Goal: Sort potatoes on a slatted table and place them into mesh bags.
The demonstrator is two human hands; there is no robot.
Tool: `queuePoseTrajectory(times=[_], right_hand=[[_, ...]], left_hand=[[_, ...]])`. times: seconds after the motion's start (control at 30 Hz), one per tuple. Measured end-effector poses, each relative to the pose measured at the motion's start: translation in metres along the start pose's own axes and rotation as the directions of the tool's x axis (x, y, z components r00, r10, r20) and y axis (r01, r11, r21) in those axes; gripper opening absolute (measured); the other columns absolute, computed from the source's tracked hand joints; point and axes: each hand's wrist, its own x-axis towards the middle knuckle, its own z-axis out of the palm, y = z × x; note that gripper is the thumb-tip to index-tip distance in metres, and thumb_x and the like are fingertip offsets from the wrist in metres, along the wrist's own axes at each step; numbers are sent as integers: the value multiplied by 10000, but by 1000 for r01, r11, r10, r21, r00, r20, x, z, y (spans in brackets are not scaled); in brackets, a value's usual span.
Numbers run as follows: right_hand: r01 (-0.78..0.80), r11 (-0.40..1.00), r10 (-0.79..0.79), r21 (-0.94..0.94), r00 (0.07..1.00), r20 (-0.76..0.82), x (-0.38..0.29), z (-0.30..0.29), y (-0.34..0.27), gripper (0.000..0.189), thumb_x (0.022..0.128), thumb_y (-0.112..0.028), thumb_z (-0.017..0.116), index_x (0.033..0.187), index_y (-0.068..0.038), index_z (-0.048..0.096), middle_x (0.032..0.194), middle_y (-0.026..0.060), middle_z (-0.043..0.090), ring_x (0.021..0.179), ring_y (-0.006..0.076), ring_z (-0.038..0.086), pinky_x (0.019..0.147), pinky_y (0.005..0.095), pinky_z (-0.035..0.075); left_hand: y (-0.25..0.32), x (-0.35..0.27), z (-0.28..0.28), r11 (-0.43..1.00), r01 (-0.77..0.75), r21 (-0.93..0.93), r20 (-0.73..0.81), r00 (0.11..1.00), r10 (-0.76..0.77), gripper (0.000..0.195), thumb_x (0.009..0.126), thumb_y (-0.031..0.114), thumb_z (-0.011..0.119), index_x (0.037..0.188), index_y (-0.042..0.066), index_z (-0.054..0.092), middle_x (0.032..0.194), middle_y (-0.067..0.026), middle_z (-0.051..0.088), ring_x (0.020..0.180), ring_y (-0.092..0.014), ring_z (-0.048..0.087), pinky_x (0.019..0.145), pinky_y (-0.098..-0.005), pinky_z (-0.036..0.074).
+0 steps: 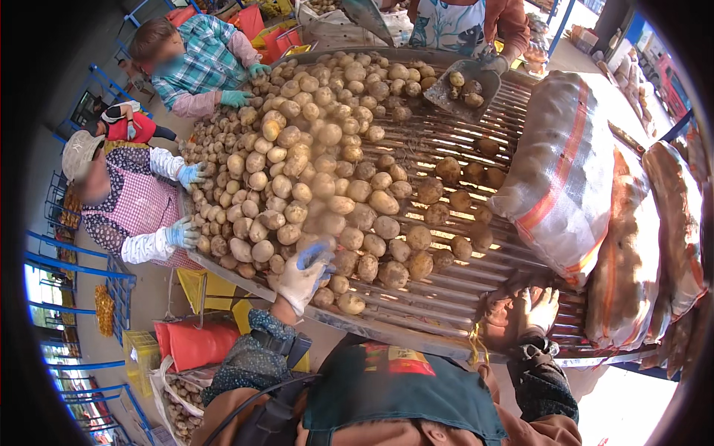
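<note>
A slatted metal sorting table [413,312] spreads before me, heaped with dirt-covered potatoes [279,184]. My left hand [304,276], in a white glove with blue fingers, hovers at the near edge of the heap. Its fingers are bent and apart, with no potato visible between them. At the near right, my right hand [540,309], also in a pale glove, rests against a crumpled reddish-brown bag [499,318] on the slats. Whether it grips the bag is hidden. Yellow string [477,341] hangs beside the bag over the table's edge.
Full woven sacks [563,178] lie along the right end. Across the table, a person holds a metal scoop [466,89] with several potatoes. Two co-workers' gloved hands [235,98] [183,233] touch the heap's left side. A red bag [201,343] and yellow crate [139,357] stand below, left.
</note>
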Motion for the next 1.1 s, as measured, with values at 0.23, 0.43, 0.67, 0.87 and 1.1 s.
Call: queuePoseTrajectory(times=[0.23, 0.43, 0.67, 0.87, 1.1], right_hand=[[42, 998, -44, -42, 998, -52, 4, 15, 11, 769, 925, -574, 585, 1416, 10, 495, 1497, 272, 416, 1336, 438, 442, 1131, 504, 359], [53, 999, -53, -11, 997, -51, 2, 10, 7, 764, 926, -564, 582, 1418, 14, 496, 1502, 285, 409, 1334, 450, 442, 1130, 511, 358], [19, 1000, -19, -13, 1000, -10, -1, -5, -4, 771, 918, -558, 592, 1425, 15, 495, 1515, 276, 400, 1347, 437, 433, 1137, 504, 353], [16, 1000, -16, -5, 1000, -18, -1, -3, -2, 765, 908, -562, 604, 1406, 11, 515, 1507, 275, 410, 1337, 436, 441, 1132, 503, 360], [4, 1000, -4, 23, 1000, -7, -3, -6, -3, 765, 920, -556, 597, 1419, 16, 499, 1518, 269, 397, 1348, 437, 426, 1141, 505, 346]], left_hand=[[-33, -31, -15, 999, -39, 38, -102, 994, 43, 406, 975, -45, 511, 1372, 22, 560, 1200, -103, 674, 975, -186, 696, 816, -303, 581], [-53, -43, -16, 910, -145, 388, -159, 962, 221, 495, 925, -18, 599, 1413, 9, 520, 1181, -88, 673, 997, -176, 664, 853, -289, 557], [-63, -42, -2, 329, -83, 941, -113, 837, 536, 718, 934, 306, 620, 1541, 62, 325, 1489, -267, 386, 1350, -457, 413, 1113, -527, 368], [-80, -41, 7, 168, -107, 980, 4, 854, 521, 746, 953, 334, 622, 1573, 101, 277, 1562, -237, 304, 1398, -456, 359, 1164, -503, 325], [-79, -39, 5, 172, -142, 975, 36, 861, 507, 768, 949, 368, 607, 1571, 69, 269, 1576, -224, 287, 1415, -456, 319, 1189, -526, 264]])
